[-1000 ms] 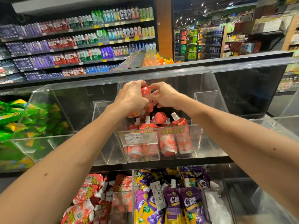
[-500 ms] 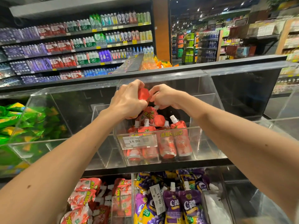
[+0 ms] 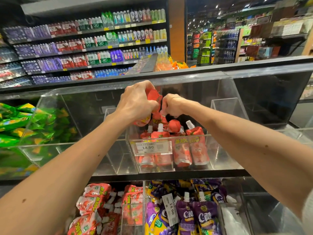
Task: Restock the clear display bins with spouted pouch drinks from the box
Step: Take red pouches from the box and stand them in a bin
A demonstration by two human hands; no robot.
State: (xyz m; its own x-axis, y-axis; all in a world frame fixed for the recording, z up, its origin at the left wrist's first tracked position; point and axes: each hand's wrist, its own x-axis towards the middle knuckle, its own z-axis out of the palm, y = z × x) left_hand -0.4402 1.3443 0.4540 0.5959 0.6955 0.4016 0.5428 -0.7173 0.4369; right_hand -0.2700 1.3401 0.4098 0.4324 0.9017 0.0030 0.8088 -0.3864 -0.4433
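Held bundle: a bunch of red soft-foil spouted pouches (image 3: 153, 97), gripped in the air just above the back of the middle bin, not yet set down.
Left hand: the left hand (image 3: 135, 102) is wrapped round the bunch, one pouch bottom sticking up past the knuckles and another hanging out below the palm.
Right hand: the right hand (image 3: 174, 105) has its fingers curled in against the bunch at its spout side and seems to pinch one white cap; the exact hold is partly hidden.
Why held so: probably the left hand carries the supply while the right hand draws one pouch off by its stiff spout, so it can go in upright.
Target bin: a clear acrylic open-topped bin (image 3: 210, 153) standing at the front edge of the black shelf (image 3: 186, 173).
Bin contents: upright red pouches with white caps (image 3: 191, 146) in a row against the front wall, spouts up and faces outward; a few lie tumbled behind them. The back looks to have room.
Price tag: a white label reading 14.90 (image 3: 150, 147) on the front wall's left half.
Left neighbour: a clear bin piled with green-and-yellow packs (image 3: 15, 122).
Lower bins: red-and-white pouches (image 3: 94, 199) lying loose on the left, purple spouted pouches (image 3: 203, 216) upright on the right.
Box: not in view.
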